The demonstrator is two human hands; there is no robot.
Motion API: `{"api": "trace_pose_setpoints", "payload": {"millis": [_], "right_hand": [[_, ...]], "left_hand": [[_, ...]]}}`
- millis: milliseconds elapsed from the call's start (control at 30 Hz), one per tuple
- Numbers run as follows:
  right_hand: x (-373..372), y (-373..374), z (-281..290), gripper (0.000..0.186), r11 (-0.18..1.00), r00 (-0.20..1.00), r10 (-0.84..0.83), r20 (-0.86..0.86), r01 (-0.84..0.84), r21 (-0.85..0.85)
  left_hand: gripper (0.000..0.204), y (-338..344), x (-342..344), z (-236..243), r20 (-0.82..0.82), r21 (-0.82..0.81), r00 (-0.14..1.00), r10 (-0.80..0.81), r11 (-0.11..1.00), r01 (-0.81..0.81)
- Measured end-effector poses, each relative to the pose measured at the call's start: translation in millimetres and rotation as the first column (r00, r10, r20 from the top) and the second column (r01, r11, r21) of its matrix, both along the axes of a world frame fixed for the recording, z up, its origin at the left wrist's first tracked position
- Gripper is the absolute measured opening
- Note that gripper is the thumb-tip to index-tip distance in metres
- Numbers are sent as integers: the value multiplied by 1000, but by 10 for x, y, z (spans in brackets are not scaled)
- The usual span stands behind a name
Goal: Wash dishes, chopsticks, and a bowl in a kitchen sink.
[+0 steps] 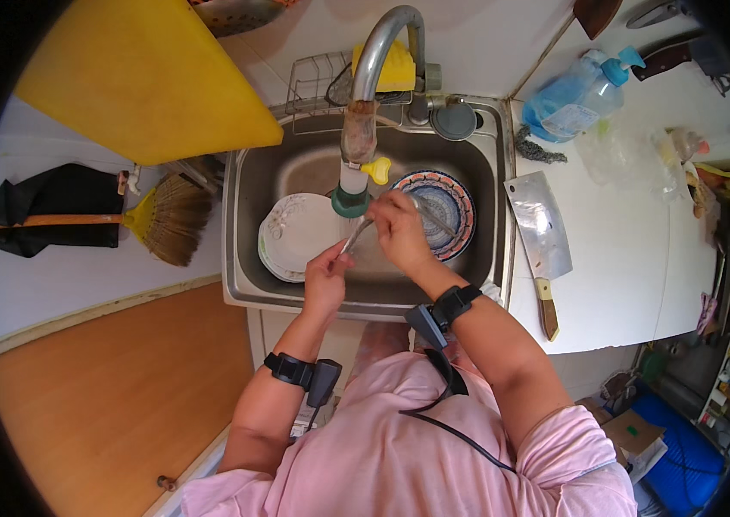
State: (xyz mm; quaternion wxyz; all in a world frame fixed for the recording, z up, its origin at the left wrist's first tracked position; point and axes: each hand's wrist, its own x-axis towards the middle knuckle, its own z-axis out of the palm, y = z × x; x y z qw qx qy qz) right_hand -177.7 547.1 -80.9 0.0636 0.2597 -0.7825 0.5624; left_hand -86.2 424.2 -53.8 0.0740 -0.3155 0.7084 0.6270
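Over the sink (240,258), just below the faucet's green nozzle (350,203), both my hands are closed. My left hand (325,276) grips one end of a slim, shiny piece of cutlery (356,234); its exact kind is hidden by the fingers. The fingers of my right hand (399,228) are closed around its other end. Another thin metal handle (436,217) sticks out from the right hand over a patterned bowl (461,202) with blue and orange rings. White plates (292,246) lie stacked at the sink's left.
A cleaver (540,226) lies on the white counter (619,276) to the right, with a blue soap bottle (567,108) and a scouring pad (537,146) behind it. A yellow board (149,82) juts over the sink's far left corner. The curved faucet (374,56) stands ahead.
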Motion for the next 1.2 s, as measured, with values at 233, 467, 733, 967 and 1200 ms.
{"api": "trace_pose_setpoints", "payload": {"millis": [233, 467, 733, 967, 1200], "right_hand": [[201, -52, 108, 24, 995, 996, 87, -18, -87, 40], [-120, -166, -66, 14, 973, 912, -48, 408, 136, -188], [-67, -201, -192, 15, 745, 157, 247, 956, 600, -291], [228, -257, -446, 12, 885, 628, -25, 778, 376, -276], [217, -135, -283, 15, 920, 854, -366, 369, 392, 6]], "left_hand": [[26, -88, 76, -64, -63, -63, 997, -33, 998, 29], [25, -246, 91, 2, -120, -113, 987, -104, 990, 90], [26, -115, 168, -57, 14, 206, 992, 127, 970, -127], [25, 163, -111, 3, 129, 467, 930, 344, 807, -363], [19, 192, -283, -111, 104, 620, 912, 396, 691, -371]]}}
